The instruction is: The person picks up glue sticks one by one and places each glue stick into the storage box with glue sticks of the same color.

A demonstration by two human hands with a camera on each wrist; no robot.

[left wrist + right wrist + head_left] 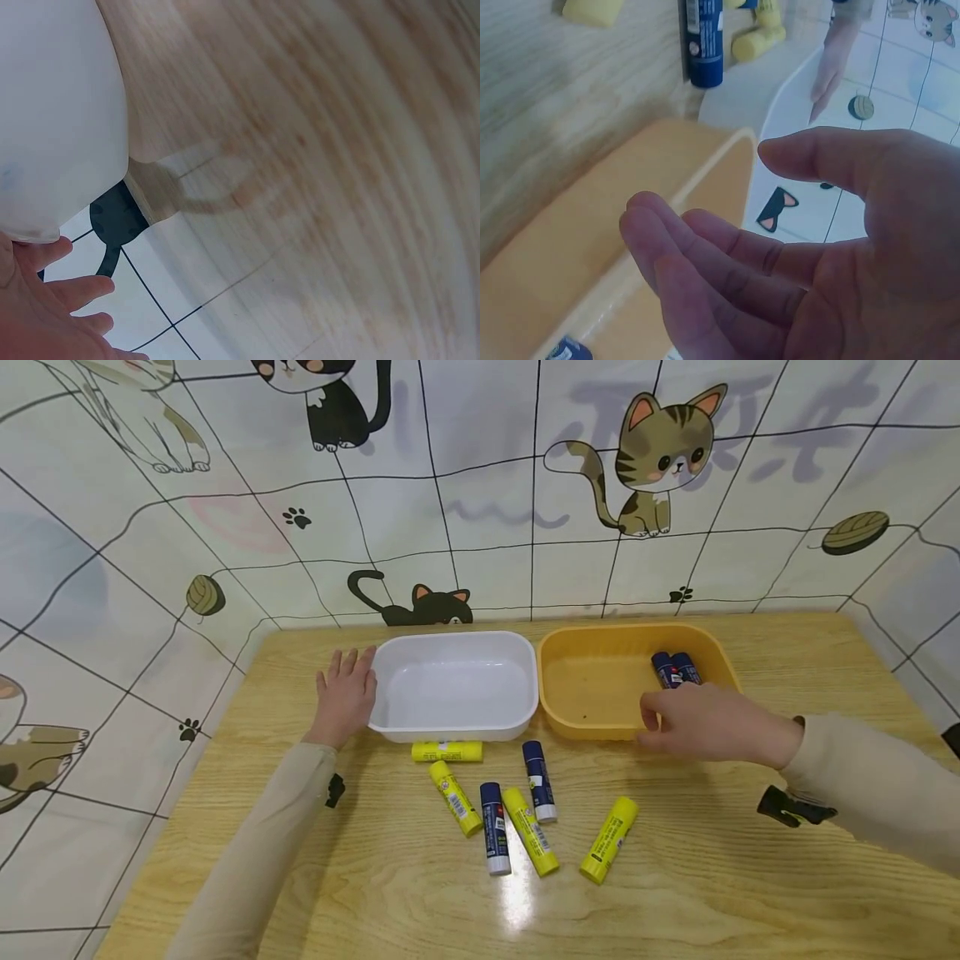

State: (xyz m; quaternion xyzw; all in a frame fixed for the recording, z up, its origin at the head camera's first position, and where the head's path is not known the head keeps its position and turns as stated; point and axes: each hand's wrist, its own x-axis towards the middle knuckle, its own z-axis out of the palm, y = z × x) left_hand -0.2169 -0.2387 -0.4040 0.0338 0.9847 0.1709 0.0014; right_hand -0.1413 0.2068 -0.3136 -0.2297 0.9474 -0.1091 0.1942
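My left hand (pixel 345 697) rests with fairly straight fingers against the left end of the white plastic basin (pixel 453 732). In the left wrist view its fingertips lie right at the basin's rim. Over the front rim of the yellow basin (pixel 592 727) is my right hand (pixel 693 722). The right wrist view shows its fingers loosely bent, thumb apart, nothing between them. Two dark blue glue sticks (pixel 665 670) lie together in the yellow basin, partly hidden behind that hand.
Several glue sticks lie on the wooden table in front of the basins: blue ones (pixel 495 831) (pixel 539 783) and yellow ones (pixel 447 752) (pixel 455 799) (pixel 531 832) (pixel 609 841). Behind the basins stands a wall covering (pixel 487 543) with cartoon cats.
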